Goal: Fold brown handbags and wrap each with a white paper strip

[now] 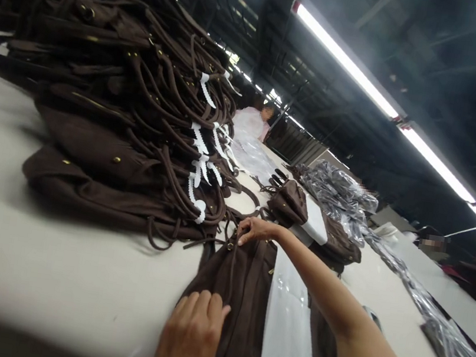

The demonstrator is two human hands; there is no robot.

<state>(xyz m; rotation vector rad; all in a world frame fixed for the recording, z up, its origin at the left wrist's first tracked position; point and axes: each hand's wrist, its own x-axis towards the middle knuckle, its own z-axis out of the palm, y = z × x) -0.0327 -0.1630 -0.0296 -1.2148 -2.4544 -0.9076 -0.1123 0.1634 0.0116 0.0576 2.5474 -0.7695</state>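
A dark brown fabric bag (245, 311) lies on the table in front of me, with a white sheet (288, 323) wrapped over it lengthwise. My right hand (254, 230) reaches to the far end of the bag and is closed in a pinch on its thin cord, beside a brass eyelet (230, 246). The cord (232, 273) runs down from there towards my left hand (193, 327). That hand is closed at the bag's near left side, its thumb by the cord; the curled fingertips are hidden.
Left, a tall pile of brown bags (110, 105) with handles wrapped in white strips (202, 137). Beyond my right hand, another sheet-wrapped bag (292, 201) and plastic-wrapped goods (339, 188) lie on the pale table (70, 284). A person (253, 121) is at the far end.
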